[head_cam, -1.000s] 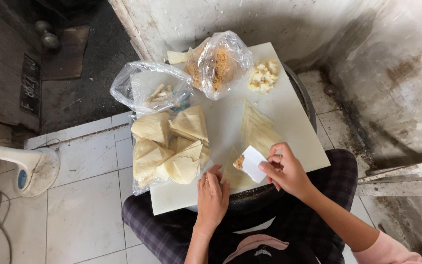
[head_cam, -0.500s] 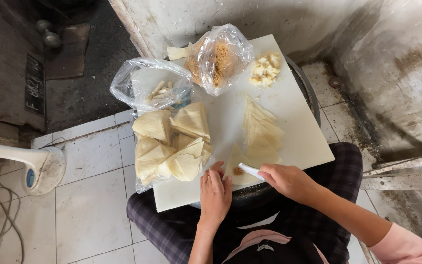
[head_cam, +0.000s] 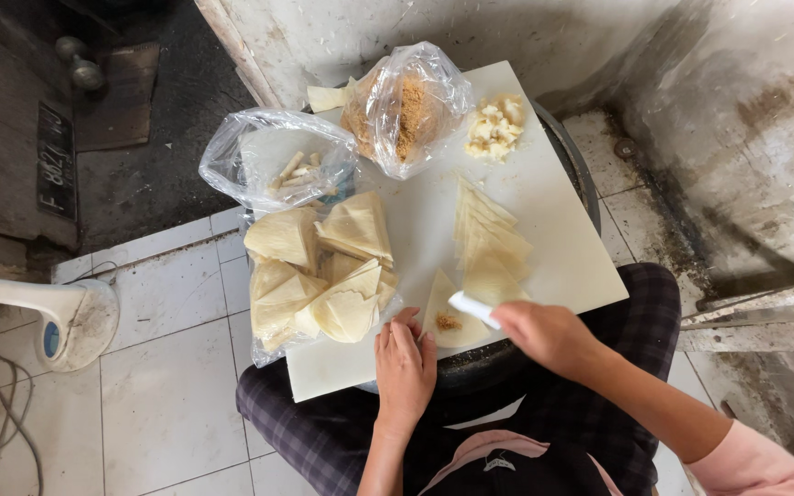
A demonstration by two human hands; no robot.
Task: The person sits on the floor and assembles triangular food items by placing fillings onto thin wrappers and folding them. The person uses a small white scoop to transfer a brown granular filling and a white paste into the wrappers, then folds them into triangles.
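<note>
The left hand lies flat, pinning a pale triangular pastry sheet on the white board. The right hand is closed on a small white spatula, angled to spread the brown filling.

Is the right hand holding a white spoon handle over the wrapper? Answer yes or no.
Yes, the right hand grips a white utensil above the triangular wrapper.

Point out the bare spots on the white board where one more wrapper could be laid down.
Bare board runs down the middle, between the folded parcels and the wrapper stack; more lies right of that stack, below the cheese bits. The left side and near edge, by both hands, are crowded.
</note>
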